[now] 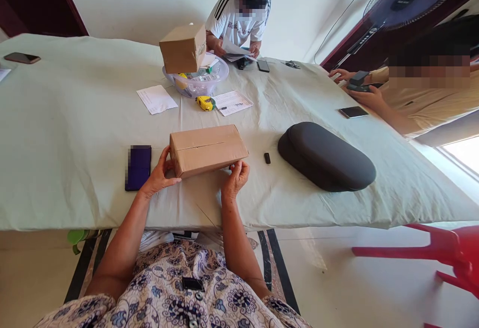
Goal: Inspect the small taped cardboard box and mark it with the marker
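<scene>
Long plain cardboard box (208, 150) sits on the wrinkly cloth table (75, 118), left hand (159, 175) cupping its end, right hand (235, 178) pinching the front edge, smooth black oval case (325, 156) nearby

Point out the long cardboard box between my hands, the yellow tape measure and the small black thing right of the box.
long cardboard box (208, 149), head view, top face.
yellow tape measure (204, 102), head view, yellow casing.
small black thing (267, 158), head view, its middle.
</scene>
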`<state>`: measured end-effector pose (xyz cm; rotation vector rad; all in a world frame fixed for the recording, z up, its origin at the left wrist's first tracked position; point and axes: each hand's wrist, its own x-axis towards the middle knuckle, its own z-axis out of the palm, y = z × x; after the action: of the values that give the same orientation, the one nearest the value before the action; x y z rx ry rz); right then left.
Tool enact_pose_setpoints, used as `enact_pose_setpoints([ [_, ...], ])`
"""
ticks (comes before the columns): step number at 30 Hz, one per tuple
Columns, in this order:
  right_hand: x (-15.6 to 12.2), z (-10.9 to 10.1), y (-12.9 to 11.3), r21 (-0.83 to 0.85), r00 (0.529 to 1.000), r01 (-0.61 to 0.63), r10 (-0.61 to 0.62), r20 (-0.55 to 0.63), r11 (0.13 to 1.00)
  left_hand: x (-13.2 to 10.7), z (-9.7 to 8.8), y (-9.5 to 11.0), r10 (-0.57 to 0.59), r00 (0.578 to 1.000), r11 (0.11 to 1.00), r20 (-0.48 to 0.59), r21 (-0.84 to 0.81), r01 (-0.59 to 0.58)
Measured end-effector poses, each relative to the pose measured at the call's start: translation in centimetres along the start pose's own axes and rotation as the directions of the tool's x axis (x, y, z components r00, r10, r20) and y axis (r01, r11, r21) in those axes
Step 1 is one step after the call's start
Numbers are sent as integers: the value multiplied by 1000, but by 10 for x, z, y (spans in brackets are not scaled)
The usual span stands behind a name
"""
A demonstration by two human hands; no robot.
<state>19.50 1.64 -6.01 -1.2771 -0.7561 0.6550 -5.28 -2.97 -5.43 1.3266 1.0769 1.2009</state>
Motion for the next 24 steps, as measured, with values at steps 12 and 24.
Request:
enact_pose_setpoints([
  [12, -8, 0, -42, 26, 975, 43, -48, 217, 999, -2, 3, 1, -61, 998, 994, -27, 85, 63],
  [24, -8, 1, -26, -111, 976, 73, -48, 210, 991, 3, 10, -11, 134, 976, 962, -170, 260, -87],
])
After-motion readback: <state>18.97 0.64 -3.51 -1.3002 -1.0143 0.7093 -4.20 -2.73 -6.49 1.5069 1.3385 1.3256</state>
